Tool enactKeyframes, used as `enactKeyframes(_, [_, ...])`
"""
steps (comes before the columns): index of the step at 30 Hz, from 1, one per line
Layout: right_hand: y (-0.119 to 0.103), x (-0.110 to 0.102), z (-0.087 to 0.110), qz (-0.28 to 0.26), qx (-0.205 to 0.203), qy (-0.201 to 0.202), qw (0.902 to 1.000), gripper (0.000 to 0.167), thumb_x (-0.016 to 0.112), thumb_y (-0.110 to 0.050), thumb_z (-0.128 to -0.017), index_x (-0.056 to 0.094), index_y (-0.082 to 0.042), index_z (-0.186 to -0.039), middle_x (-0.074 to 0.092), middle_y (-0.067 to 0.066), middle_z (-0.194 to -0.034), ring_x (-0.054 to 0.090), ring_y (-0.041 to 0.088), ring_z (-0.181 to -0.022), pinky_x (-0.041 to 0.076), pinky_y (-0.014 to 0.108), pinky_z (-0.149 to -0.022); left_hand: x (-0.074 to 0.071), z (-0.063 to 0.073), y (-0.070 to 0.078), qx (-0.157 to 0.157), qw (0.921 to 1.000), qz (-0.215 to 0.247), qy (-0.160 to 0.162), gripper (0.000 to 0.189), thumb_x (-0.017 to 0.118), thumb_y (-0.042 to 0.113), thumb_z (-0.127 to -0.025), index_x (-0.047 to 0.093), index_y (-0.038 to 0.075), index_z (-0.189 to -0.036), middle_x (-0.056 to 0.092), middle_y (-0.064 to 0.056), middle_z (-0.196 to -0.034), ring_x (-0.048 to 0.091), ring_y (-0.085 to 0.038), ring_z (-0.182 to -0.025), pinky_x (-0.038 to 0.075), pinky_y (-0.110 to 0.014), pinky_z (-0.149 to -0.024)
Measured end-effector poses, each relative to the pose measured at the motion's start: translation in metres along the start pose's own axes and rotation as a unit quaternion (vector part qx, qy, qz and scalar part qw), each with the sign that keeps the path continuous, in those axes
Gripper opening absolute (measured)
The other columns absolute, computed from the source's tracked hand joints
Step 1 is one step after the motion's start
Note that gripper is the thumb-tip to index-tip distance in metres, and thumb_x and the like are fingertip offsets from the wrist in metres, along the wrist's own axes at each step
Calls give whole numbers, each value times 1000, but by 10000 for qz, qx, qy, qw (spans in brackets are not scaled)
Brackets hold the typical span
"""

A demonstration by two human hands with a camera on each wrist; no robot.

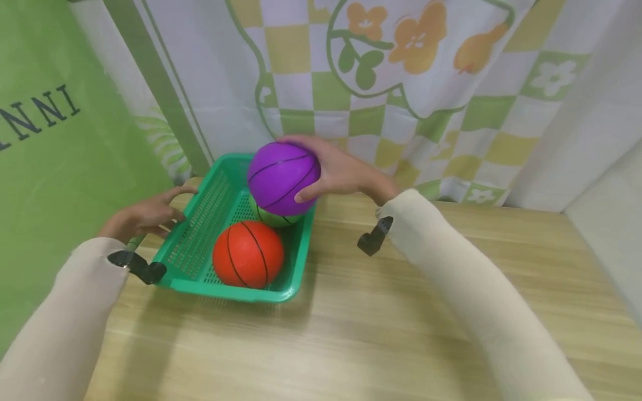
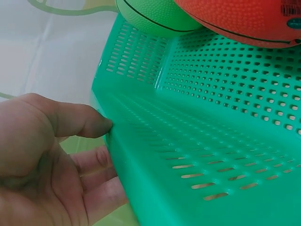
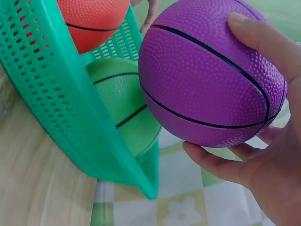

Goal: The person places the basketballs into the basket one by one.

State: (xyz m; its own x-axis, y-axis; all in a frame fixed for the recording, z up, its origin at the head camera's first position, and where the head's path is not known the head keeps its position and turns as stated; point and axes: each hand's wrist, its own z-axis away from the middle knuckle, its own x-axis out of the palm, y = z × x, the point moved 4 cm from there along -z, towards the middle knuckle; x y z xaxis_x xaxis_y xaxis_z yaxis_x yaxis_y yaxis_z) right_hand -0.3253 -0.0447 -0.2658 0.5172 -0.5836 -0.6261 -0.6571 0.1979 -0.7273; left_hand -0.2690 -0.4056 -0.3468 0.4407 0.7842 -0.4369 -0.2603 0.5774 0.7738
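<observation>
My right hand (image 1: 338, 167) grips a purple basketball (image 1: 281, 175) above the far right part of a green plastic basket (image 1: 296, 273). In the right wrist view, the thumb and fingers curl round the purple basketball (image 3: 207, 70). Beneath it, partly hidden in the head view, a green basketball (image 3: 124, 103) lies in the basket. A red basketball (image 1: 248, 254) lies in the basket's near part. My left hand (image 1: 150, 214) is at the basket's left side; in the left wrist view its thumb touches the rim (image 2: 110, 136) and the other fingers are outside the wall.
The basket stands on a wood-grain table (image 1: 381, 317). Behind it hangs a checked curtain (image 1: 341, 100) with flowers. Green fabric (image 1: 60, 167) with dark letters hangs at the left. A pale wall (image 1: 612, 206) rises at the right.
</observation>
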Motion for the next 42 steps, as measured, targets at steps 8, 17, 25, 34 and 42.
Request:
enactKeyframes(8, [0, 15, -28, -247, -135, 184, 9994, 100, 90, -24, -69, 37, -15, -154, 42, 7, -146, 48, 24, -125, 49, 41, -95, -3, 0, 2, -13, 10000, 10, 56, 77, 43, -7, -97, 7, 17, -161, 58, -21, -107, 67, -30, -86, 59, -42, -69])
enactKeyframes(17, [3, 40, -51, -101, -240, 331, 9991, 98, 92, -26, -67, 41, -14, -150, 44, 6, -142, 47, 21, -124, 50, 37, -93, 1, 0, 0, -63, 9999, 144, 1, 79, 43, -6, -97, 5, 17, -162, 61, -23, -107, 68, -33, -88, 59, -45, -72])
enactKeyframes(25, [0, 57, -65, 54, -169, 454, 9988, 100, 91, -28, -68, 38, -19, -153, 37, 7, -147, 40, 21, -128, 49, 38, -94, 0, 0, 0, -35, 9999, 81, 56, 80, 45, -4, -97, 3, 17, -162, 53, -28, -119, 66, -28, -87, 58, -40, -68])
enactKeyframes(34, [-5, 86, -88, -27, -122, 104, 9999, 99, 91, -27, -70, 39, -22, -154, 36, 12, -141, 46, 22, -120, 50, 34, -90, -5, 0, -3, -89, 9999, -57, -64, 88, 45, 2, -100, -18, 19, -158, 18, -46, -149, 44, -57, -125, 55, -41, -75])
enactKeyframes(42, [-7, 109, -98, 550, -345, -168, 9977, 94, 89, -25, -73, 37, -21, -152, 33, 10, -146, 43, 21, -123, 47, 32, -93, -5, -1, -2, -76, 9996, 269, -44, 91, 47, 1, -99, -21, 20, -157, 39, -42, -139, 59, -44, -112, 56, -40, -74])
